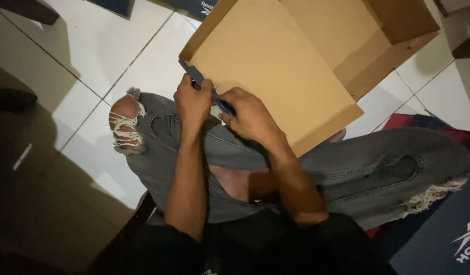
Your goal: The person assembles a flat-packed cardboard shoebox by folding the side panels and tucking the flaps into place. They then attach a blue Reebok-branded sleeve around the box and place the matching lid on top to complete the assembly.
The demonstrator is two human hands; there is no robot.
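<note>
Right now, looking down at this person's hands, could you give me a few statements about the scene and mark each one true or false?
1. Both hands, the left hand and the right hand, are on the near edge of a flat brown cardboard box. True.
2. The floor is dark wooden planks. False: it is white floor tile.
3. The person wears grey ripped jeans. True.
4. The brown cardboard box is taped shut. False: it lies open, its inside showing.
</note>
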